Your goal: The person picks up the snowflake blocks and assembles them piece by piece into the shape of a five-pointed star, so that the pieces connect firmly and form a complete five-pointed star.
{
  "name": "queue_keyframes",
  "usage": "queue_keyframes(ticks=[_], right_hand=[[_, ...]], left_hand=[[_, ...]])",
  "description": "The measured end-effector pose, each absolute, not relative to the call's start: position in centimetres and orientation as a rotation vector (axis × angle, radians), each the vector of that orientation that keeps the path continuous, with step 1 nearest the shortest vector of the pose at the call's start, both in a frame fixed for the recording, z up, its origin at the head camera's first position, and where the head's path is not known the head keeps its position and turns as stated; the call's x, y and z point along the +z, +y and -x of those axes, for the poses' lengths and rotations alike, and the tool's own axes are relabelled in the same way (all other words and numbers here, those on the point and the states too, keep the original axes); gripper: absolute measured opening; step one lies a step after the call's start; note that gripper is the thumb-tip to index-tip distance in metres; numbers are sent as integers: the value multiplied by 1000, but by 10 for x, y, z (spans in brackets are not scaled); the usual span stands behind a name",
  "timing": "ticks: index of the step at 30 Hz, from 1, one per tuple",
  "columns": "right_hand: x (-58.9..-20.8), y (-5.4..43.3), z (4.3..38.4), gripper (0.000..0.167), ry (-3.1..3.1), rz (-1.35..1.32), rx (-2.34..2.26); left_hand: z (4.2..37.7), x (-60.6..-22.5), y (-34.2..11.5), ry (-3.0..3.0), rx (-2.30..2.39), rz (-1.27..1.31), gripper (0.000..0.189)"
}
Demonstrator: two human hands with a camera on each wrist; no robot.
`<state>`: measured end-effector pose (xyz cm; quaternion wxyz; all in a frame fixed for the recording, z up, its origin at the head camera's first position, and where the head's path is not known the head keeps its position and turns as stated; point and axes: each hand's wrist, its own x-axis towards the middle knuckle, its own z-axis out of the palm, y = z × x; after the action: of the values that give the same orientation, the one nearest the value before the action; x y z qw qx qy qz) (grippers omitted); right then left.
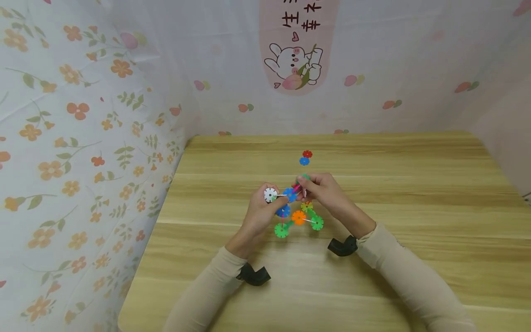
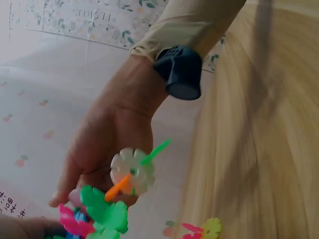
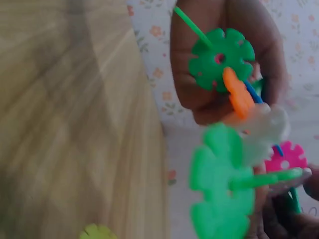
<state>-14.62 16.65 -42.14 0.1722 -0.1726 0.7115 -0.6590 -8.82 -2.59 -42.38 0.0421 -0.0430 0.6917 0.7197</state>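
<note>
Both hands hold a build of slotted, flower-shaped plastic discs joined at their edges. My left hand (image 1: 259,210) grips it at the left, thumb over the blue discs, beside a white disc (image 1: 270,195). Across from it my right hand (image 1: 327,189) pinches a green disc (image 1: 305,177) at the build's upper right, next to a pink disc (image 1: 296,188). Below the hands, the build includes an orange disc (image 1: 298,217), a green disc (image 1: 281,230) and a yellow disc (image 1: 306,206). In the right wrist view a light green disc (image 3: 222,184) looms close and blurred. Fingers hide several joints.
A red disc (image 1: 307,154) and a blue disc (image 1: 304,161) lie close together on the wooden table (image 1: 394,184), beyond the hands. Black curved mounts (image 1: 342,246) sit at both wrists. Printed cloth walls (image 1: 232,64) stand behind and at the sides.
</note>
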Motion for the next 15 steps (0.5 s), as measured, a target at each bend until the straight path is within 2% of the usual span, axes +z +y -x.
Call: queue_keyframes(ticks=[6, 10, 15], right_hand=[[-420, 175, 149, 39, 2030, 551, -1747], [-421, 180, 152, 29, 2079, 580, -1700], [-417, 185, 153, 28, 2101, 621, -1637]], left_hand=[[86, -429, -23, 1984, 2298, 235, 23], [86, -432, -27, 1957, 2229, 152, 24], [90, -436, -39, 1992, 2107, 60, 34]])
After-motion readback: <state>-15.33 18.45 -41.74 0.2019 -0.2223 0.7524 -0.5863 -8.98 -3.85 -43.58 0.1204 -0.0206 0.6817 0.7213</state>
